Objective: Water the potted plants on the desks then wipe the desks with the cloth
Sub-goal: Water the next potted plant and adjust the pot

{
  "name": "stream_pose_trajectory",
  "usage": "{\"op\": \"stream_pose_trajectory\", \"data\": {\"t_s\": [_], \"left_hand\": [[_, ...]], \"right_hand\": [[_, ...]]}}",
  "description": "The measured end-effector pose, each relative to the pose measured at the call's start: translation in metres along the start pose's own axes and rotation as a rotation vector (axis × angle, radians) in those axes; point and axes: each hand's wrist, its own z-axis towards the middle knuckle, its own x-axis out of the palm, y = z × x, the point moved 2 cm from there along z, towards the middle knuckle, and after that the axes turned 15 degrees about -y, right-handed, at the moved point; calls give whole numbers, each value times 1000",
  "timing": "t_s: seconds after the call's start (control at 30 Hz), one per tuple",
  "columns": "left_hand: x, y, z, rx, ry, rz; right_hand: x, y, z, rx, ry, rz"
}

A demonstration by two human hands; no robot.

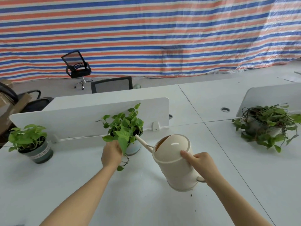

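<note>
You are in the watering half of the job, and the wiping has not begun; no cloth is in view. The left plant stands in its grey pot near the bench's left edge, and whether it has had water cannot be told from here. Your left grip is up against the middle plant, touching the low leaves on its near side. The fingers are hidden among them, so I cannot tell whether you pinch a leaf or only push it aside. The can hangs above the bench just right of that pot, tipped left, with its spout reaching in under the foliage. No stream shows, so judge this plant as in progress. Your right grip is clenched round the can's handle, thumb laid on the top rim. The right plant, well apart on the next bench, probably remains to be done.

The can is cream plastic, smooth and half-hooded on top, with a thin straight spout. A few dark specks lie on the bench below it, likely soil for the wipe.
</note>
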Motion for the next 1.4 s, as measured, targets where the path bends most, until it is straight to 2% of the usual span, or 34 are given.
{"op": "stream_pose_trajectory", "data": {"t_s": [0.1, 0.2, 0.37, 0.47, 0.67, 0.8, 0.9, 0.97, 1.1, 1.23, 1.4], "left_hand": [[8, -7, 4, 115, 116, 143], [14, -14, 1, 179, 246, 126], [17, -5, 3, 198, 424, 99], [13, -4, 4, 145, 524, 110], [12, 0, 8, 57, 555, 68], [20, 13, 13, 173, 500, 92], [16, 8, 13, 195, 505, 104], [17, 4, 14, 291, 500, 165], [15, 4, 16, 151, 513, 136], [13, -3, 15, 145, 524, 201], [12, -6, 14, 137, 510, 163]], "right_hand": [[-1, 7, 5, 14, -33, -9], [3, 19, 11, 4, -52, -18], [6, 33, 20, -40, -65, -42], [6, 34, 19, -92, -68, -88], [-2, 31, 6, -102, -16, -88], [-5, 32, 2, -119, -13, -91], [-7, 34, 2, -131, -48, -105], [-7, 38, 3, -126, -98, -135], [-4, 42, 7, -119, -161, -154], [-6, 36, 11, -147, -139, -122], [-25, 8, 12, -107, -137, -60]]}}
